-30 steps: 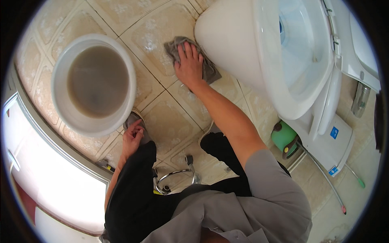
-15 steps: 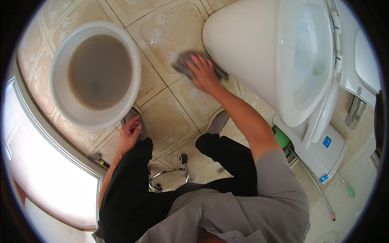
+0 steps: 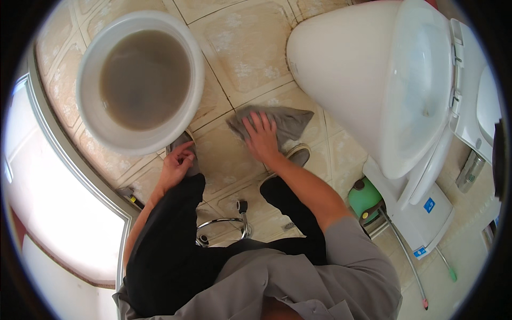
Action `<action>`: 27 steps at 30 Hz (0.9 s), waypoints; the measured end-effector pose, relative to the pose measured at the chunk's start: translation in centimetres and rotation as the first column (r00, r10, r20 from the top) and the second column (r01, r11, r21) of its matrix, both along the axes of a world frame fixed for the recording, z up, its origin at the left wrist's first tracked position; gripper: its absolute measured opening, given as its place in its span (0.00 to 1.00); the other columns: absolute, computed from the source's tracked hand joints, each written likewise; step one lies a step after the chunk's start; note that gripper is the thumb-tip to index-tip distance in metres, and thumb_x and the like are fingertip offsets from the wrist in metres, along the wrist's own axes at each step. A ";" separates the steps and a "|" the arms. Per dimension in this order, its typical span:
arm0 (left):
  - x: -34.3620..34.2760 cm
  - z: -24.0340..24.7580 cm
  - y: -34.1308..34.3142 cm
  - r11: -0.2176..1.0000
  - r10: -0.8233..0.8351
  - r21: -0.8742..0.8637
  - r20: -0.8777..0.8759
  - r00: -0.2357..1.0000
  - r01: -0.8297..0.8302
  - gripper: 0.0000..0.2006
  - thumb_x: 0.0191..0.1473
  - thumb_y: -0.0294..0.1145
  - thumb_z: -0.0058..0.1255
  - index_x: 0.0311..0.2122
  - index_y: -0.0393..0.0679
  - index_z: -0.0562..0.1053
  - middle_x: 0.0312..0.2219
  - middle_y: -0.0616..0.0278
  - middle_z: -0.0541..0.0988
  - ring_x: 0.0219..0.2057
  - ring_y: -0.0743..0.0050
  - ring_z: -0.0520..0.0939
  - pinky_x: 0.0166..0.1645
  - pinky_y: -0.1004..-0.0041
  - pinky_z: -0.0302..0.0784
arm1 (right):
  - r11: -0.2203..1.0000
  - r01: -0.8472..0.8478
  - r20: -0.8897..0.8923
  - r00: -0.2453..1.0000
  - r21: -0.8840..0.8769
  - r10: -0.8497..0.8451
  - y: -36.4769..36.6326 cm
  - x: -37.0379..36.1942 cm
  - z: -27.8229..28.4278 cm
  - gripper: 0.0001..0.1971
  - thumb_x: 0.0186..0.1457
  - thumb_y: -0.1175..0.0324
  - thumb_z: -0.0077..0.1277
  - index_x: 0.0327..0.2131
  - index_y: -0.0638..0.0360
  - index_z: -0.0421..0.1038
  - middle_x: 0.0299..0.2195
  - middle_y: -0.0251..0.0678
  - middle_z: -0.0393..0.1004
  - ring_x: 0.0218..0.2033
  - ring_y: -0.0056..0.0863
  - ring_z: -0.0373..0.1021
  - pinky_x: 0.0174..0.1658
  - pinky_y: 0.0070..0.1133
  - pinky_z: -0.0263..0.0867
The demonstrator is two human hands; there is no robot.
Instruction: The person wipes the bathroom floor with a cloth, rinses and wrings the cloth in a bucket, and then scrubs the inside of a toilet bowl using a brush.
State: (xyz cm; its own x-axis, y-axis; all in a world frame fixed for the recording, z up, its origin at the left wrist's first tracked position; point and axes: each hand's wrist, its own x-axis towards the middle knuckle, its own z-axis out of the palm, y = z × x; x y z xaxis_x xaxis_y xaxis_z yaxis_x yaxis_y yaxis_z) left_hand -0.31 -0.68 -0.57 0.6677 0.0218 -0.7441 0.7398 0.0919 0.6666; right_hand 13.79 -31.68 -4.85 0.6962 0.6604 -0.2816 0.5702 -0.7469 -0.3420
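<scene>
Quickly: two hands, one cloth, one basin, one toilet, two shoes. Right hand [image 3: 263, 140] lies flat on the grey cloth [image 3: 292, 120], fingers a bit apart, palm down, pressing rather than clamped round it. Cloth sits crumpled on the tiled floor [image 3: 245, 50], left of the toilet [image 3: 341, 69] base and just beyond the right shoe [image 3: 300, 154]. Left hand [image 3: 178, 166] hangs by the left shoe [image 3: 192, 165], index out, other fingers curled; cannot tell if thumb and fingertips meet, or whether it touches the shoe. White basin [image 3: 87, 80] at far left, full of murky brown water [image 3: 145, 80], its rim overlapping the left shoe's toe in view. Toilet blocks the floor on the right, seat and lid raised. Beside it, one green container [image 3: 364, 199] plus two thin rods, one red-tipped [image 3: 408, 255], one green-tipped [image 3: 444, 260]. One chrome wheeled frame [image 3: 218, 221] pokes out between the legs, near the person; most of it hidden, so possibly a stool base.
</scene>
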 end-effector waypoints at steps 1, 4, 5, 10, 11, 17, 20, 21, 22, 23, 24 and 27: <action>-0.6 -0.4 -0.1 0.999 0.030 -0.018 0.007 1.000 -0.030 0.23 0.59 0.23 0.52 0.60 0.39 0.70 0.33 0.68 0.76 0.30 0.84 0.74 0.36 0.81 0.71 | 0.998 -0.036 0.039 0.999 0.052 0.034 3.8 3.3 -0.1 0.35 0.49 0.64 0.59 0.64 0.48 0.64 0.67 0.38 0.55 0.68 0.45 0.51 0.63 0.48 0.49; -0.5 0.5 -0.2 0.999 -0.011 -0.035 0.027 1.000 0.011 0.24 0.59 0.24 0.52 0.61 0.39 0.69 0.34 0.69 0.76 0.30 0.86 0.73 0.37 0.81 0.70 | 0.989 -0.022 0.204 0.979 0.146 -0.008 13.8 13.2 -0.2 0.34 0.50 0.63 0.60 0.63 0.50 0.64 0.67 0.39 0.56 0.68 0.45 0.51 0.64 0.49 0.49; 0.9 0.3 0.0 0.998 -0.061 -0.019 0.057 0.997 0.062 0.24 0.59 0.24 0.51 0.62 0.39 0.68 0.35 0.69 0.77 0.31 0.86 0.73 0.37 0.82 0.69 | 0.987 0.014 0.218 0.975 0.162 -0.050 15.6 15.5 -0.3 0.34 0.50 0.63 0.59 0.63 0.50 0.64 0.66 0.39 0.56 0.68 0.44 0.51 0.64 0.49 0.49; 0.4 0.8 -0.1 0.999 -0.045 0.008 0.031 0.999 0.045 0.23 0.58 0.23 0.52 0.60 0.38 0.70 0.33 0.67 0.76 0.31 0.85 0.73 0.37 0.79 0.71 | 0.993 0.033 0.135 0.990 0.116 -0.049 11.4 9.5 0.1 0.35 0.50 0.65 0.60 0.63 0.51 0.64 0.67 0.39 0.56 0.70 0.43 0.49 0.65 0.49 0.49; 0.1 1.0 0.1 0.999 -0.040 0.006 0.033 0.999 0.040 0.24 0.58 0.23 0.52 0.60 0.38 0.70 0.33 0.67 0.77 0.31 0.84 0.73 0.37 0.79 0.71 | 0.996 0.019 0.095 0.995 0.092 -0.027 7.9 5.5 -0.1 0.35 0.49 0.65 0.60 0.63 0.51 0.64 0.67 0.39 0.55 0.70 0.43 0.48 0.65 0.49 0.49; -0.5 -0.1 0.2 0.999 -0.037 -0.016 0.049 0.998 0.037 0.24 0.60 0.25 0.51 0.62 0.38 0.68 0.35 0.67 0.77 0.31 0.83 0.75 0.38 0.79 0.72 | 0.998 -0.025 -0.021 0.999 -0.063 0.024 2.1 1.8 0.9 0.35 0.50 0.65 0.60 0.63 0.52 0.63 0.68 0.41 0.53 0.70 0.45 0.47 0.64 0.49 0.50; -0.8 -0.3 -0.1 0.999 -0.019 -0.028 0.063 0.998 0.021 0.24 0.60 0.25 0.51 0.62 0.38 0.68 0.35 0.67 0.77 0.31 0.83 0.75 0.38 0.79 0.72 | 0.996 0.055 0.196 0.978 0.076 -0.070 10.0 12.3 -0.4 0.34 0.51 0.64 0.59 0.63 0.54 0.63 0.67 0.43 0.54 0.69 0.47 0.49 0.63 0.49 0.51; -0.3 -0.4 0.3 0.999 -0.026 -0.042 0.066 0.997 0.029 0.24 0.60 0.25 0.51 0.62 0.37 0.68 0.35 0.68 0.77 0.31 0.82 0.75 0.38 0.79 0.72 | 0.991 0.066 0.283 0.954 0.113 -0.096 12.2 16.1 -0.7 0.34 0.52 0.64 0.58 0.63 0.55 0.62 0.67 0.43 0.54 0.69 0.48 0.49 0.63 0.50 0.51; 1.1 -0.6 0.3 0.998 -0.036 -0.040 0.083 0.996 0.040 0.24 0.60 0.25 0.51 0.62 0.37 0.68 0.35 0.68 0.77 0.31 0.82 0.75 0.38 0.79 0.72 | 0.989 0.086 0.328 0.937 0.119 -0.121 13.3 20.5 -1.4 0.35 0.52 0.64 0.59 0.64 0.55 0.62 0.67 0.43 0.55 0.69 0.48 0.49 0.64 0.50 0.51; 2.3 0.0 0.0 0.998 -0.054 -0.024 0.092 0.994 0.057 0.24 0.59 0.24 0.51 0.61 0.37 0.69 0.34 0.67 0.78 0.31 0.83 0.75 0.38 0.80 0.72 | 0.987 0.103 0.360 0.922 0.122 -0.141 13.3 22.8 -1.6 0.35 0.52 0.65 0.59 0.64 0.56 0.61 0.67 0.43 0.55 0.69 0.48 0.49 0.64 0.50 0.51; 2.0 0.9 -0.1 0.998 -0.059 -0.001 0.083 0.995 0.059 0.24 0.58 0.23 0.52 0.60 0.37 0.70 0.33 0.67 0.78 0.30 0.84 0.74 0.37 0.80 0.71 | 0.987 0.096 0.347 0.928 0.127 -0.135 13.1 21.9 -1.4 0.35 0.52 0.65 0.59 0.64 0.56 0.61 0.67 0.43 0.55 0.69 0.48 0.49 0.64 0.50 0.51; 0.4 0.5 0.0 1.000 -0.007 -0.006 0.080 0.997 0.007 0.23 0.58 0.23 0.51 0.60 0.36 0.70 0.33 0.67 0.78 0.30 0.85 0.74 0.37 0.80 0.71 | 0.994 0.065 0.200 0.976 0.089 -0.082 10.8 16.0 -0.2 0.34 0.54 0.67 0.55 0.65 0.58 0.59 0.68 0.44 0.53 0.70 0.49 0.46 0.66 0.50 0.48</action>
State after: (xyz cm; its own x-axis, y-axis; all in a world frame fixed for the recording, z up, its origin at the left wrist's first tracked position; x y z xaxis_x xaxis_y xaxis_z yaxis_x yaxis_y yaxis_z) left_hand 0.06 -0.71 -0.03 0.7251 0.0124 -0.6885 0.6848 0.0914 0.7230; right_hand 29.77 -20.86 -5.07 0.7809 0.6199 -0.0768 0.5783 -0.7640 -0.2862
